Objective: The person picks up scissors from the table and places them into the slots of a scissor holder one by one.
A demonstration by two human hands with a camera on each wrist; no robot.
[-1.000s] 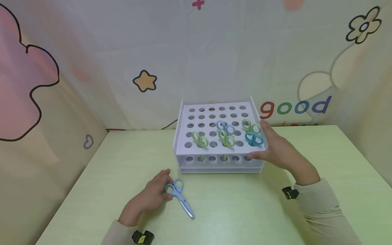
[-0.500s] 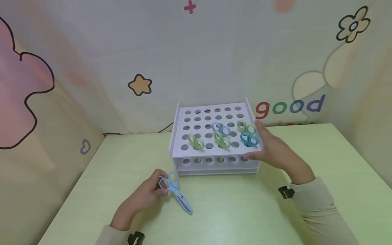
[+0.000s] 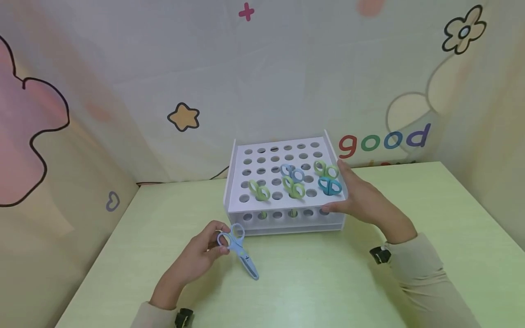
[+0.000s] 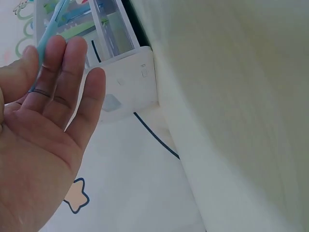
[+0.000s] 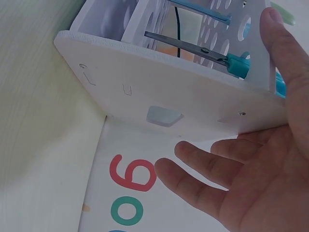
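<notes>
In the head view my left hand (image 3: 198,257) pinches the handle loops of light blue scissors (image 3: 248,264), raised over the table, with the blades slanting down to the right. The left wrist view shows a blue strip of the scissors (image 4: 45,41) at the thumb and fingertips. My right hand (image 3: 361,198) holds the right side of a white holed rack (image 3: 268,165), thumb over the front edge. Seen from the right wrist, some fingers lie along the rack's side panel (image 5: 130,82). Teal scissors (image 3: 329,186) stand in the rack's front right hole, close to that thumb.
Green scissors (image 3: 259,190), more green scissors (image 3: 293,187), a third green pair (image 3: 326,169) and light blue scissors (image 3: 292,173) stand handles up in the rack. The rack sits on a pale green table (image 3: 295,282), near a printed backdrop (image 3: 279,91).
My left hand has picked the light blue scissors up off the table and brought them closer to the rack's front left corner. The right hand keeps its place on the rack; the view has shifted slightly.
</notes>
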